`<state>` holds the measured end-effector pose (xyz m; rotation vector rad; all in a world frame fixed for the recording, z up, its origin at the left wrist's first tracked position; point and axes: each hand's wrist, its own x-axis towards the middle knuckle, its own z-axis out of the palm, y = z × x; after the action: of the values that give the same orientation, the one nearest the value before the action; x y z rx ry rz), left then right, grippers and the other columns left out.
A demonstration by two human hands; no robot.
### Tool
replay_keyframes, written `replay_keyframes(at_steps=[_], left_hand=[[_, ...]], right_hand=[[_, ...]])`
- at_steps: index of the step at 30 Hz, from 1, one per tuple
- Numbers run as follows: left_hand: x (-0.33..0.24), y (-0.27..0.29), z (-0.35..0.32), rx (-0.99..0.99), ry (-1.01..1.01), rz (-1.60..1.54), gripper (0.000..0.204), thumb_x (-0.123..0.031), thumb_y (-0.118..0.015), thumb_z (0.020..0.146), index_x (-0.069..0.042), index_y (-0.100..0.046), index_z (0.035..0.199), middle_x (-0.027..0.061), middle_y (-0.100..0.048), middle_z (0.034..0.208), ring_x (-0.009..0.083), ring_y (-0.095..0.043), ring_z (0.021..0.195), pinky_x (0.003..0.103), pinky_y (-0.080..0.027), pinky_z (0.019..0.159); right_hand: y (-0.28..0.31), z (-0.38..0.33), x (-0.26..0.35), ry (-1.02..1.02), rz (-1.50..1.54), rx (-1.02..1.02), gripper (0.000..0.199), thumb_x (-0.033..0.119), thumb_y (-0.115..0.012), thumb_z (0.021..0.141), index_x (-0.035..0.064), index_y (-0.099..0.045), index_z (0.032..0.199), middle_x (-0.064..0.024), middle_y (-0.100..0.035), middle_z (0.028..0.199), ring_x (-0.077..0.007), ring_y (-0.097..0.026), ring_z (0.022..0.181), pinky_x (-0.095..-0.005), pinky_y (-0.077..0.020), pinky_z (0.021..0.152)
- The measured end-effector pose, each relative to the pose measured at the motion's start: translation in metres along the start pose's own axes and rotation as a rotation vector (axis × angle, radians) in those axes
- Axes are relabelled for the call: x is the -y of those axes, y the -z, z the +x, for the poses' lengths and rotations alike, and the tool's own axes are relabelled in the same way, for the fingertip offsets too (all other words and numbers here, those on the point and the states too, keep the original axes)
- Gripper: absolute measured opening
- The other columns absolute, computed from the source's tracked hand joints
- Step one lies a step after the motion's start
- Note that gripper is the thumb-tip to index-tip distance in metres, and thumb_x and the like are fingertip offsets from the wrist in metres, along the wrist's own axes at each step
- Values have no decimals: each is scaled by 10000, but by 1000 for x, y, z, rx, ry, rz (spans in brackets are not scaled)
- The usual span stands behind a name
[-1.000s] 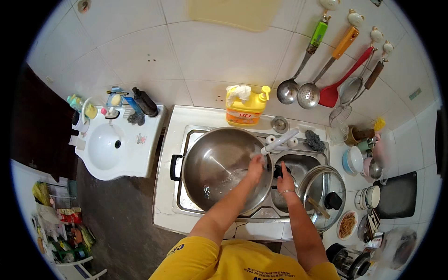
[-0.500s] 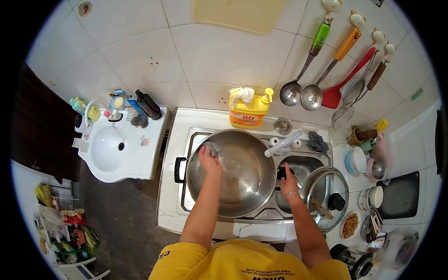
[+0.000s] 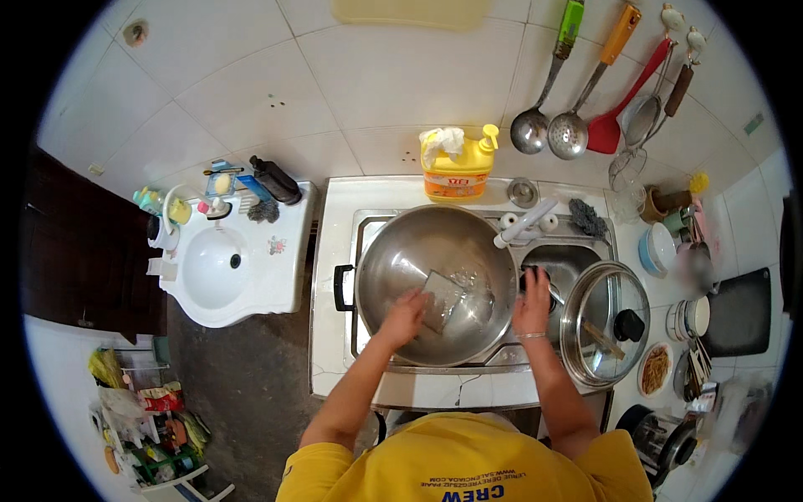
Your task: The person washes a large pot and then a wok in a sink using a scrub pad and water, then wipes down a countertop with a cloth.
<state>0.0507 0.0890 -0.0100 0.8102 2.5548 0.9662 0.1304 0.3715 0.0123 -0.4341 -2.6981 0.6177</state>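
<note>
Stainless steel filled the middle of the view: a big round wok sat in the sink, its black side handle pointing to the person's left. Both forearms came up from the lower edge out of yellow sleeves. The left arm ran up and slightly rightward, bent a little at the elbow, and the left hand reached over the near rim of the wok with its fingers closed on a flat grey scouring pad, which was pressed against the inside of the bowl near its centre. Water glistened just right of the pad. The right arm rose more steeply, a thin bangle at the wrist, and the right hand sat at the wok's right rim with fingers curled around something dark; it was probably the wok's other handle, though the view there was too cramped to be sure.

A white tap slanted over the wok's far right edge. A glass lid with a black knob lay to the right, touching the sink's edge. Behind the wok stood a yellow pump bottle with a white cloth on top, and ladles and a red spatula hung on the tiled wall. A white washbasin stood well apart on the left.
</note>
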Motion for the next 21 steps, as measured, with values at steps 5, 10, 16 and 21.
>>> replay_keyframes(at_steps=[5,10,16,21], left_hand=[[-22,87,-17,-275,-182,194,390,0,-552,726,-59,-563,1111,198,-508,1201,385,-455,1142,456,-370,948],[22,118,-26,-641,55,342,414,-25,-508,813,-32,-471,1225,226,-410,1286,362,-439,1148,409,-361,948],[96,99,-24,-594,488,-751,311,-136,-441,928,-9,-480,1208,80,-581,933,127,-561,760,247,-462,694],[95,95,-15,-470,535,-933,274,-271,-392,958,-54,-559,975,10,-526,619,79,-462,483,225,-389,438]], right_hand=[[-51,-34,52,64,-110,588,418,228,-558,781,94,-544,1177,-129,-403,1338,-292,-318,1265,-464,-158,1083],[-111,-29,118,26,-99,798,594,348,-558,812,104,-379,1324,-125,-221,1449,-292,-206,1332,-469,-130,1092],[-140,-31,125,8,-125,842,753,432,-519,832,94,-180,1414,-134,-85,1487,-307,-131,1352,-460,-126,1087],[-130,24,76,38,-523,719,725,452,-485,840,95,-215,1411,-126,-134,1483,-267,-138,1356,-441,-72,1090]])
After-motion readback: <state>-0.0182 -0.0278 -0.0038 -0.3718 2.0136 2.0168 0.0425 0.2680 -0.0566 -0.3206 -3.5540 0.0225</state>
